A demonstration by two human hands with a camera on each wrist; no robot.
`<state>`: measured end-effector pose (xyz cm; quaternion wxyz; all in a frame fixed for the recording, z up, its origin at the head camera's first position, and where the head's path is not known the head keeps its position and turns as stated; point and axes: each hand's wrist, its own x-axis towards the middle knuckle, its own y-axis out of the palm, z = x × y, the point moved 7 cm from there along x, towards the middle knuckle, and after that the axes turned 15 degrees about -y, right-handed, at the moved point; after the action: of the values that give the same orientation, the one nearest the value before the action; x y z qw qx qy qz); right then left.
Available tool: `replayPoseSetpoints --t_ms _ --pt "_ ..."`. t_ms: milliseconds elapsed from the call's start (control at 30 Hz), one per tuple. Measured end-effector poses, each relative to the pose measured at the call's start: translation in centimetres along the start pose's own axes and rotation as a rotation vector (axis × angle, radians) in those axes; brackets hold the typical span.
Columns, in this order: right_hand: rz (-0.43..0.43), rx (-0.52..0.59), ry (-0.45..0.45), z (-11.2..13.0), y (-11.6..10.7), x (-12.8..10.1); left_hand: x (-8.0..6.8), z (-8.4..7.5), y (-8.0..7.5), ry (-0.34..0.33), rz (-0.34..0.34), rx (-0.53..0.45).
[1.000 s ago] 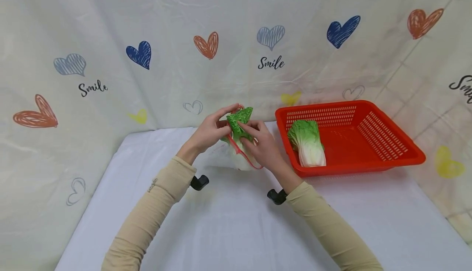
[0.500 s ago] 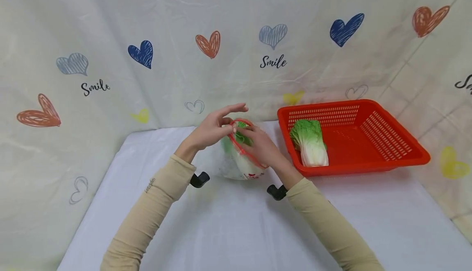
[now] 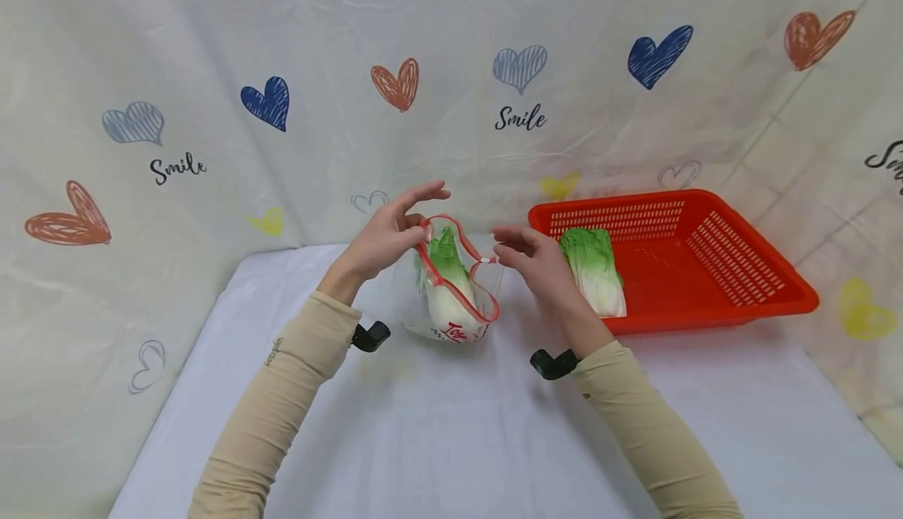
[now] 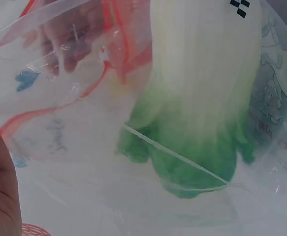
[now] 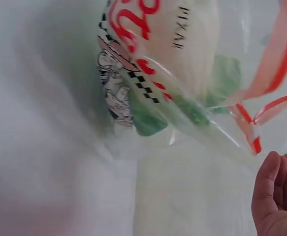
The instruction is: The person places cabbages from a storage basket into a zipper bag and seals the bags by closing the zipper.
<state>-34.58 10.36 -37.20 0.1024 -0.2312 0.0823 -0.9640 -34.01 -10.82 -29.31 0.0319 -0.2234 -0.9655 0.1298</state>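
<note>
Your left hand (image 3: 381, 243) pinches the edge of the bag (image 3: 457, 332) at eleven o'clock. Your right hand (image 3: 546, 268) has come away from the cabbage (image 3: 444, 260) and hangs free, fingers bent, just off the bag's two o'clock. The cabbage now sits inside, seemingly bagged, on the desk (image 3: 437, 433), long axis running base at six, leaves at twelve.

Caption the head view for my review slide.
Left hand pinches the red edge of a clear bag with a cabbage inside; right hand nearby, another cabbage in the red basket.
</note>
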Motion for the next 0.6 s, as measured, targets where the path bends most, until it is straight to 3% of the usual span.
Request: replayPoseSetpoints --t_ms 167,267,600 --pt "0.013 -0.08 -0.021 0.0 -0.3 -0.3 0.0 -0.6 -0.1 0.011 -0.005 -0.005" --pt "0.034 -0.15 -0.079 0.2 -0.2 -0.2 -0.1 -0.8 -0.2 0.01 -0.003 -0.004" --pt "0.106 -0.5 -0.38 1.1 0.5 0.0 -0.3 -0.9 0.1 0.051 0.036 -0.024"
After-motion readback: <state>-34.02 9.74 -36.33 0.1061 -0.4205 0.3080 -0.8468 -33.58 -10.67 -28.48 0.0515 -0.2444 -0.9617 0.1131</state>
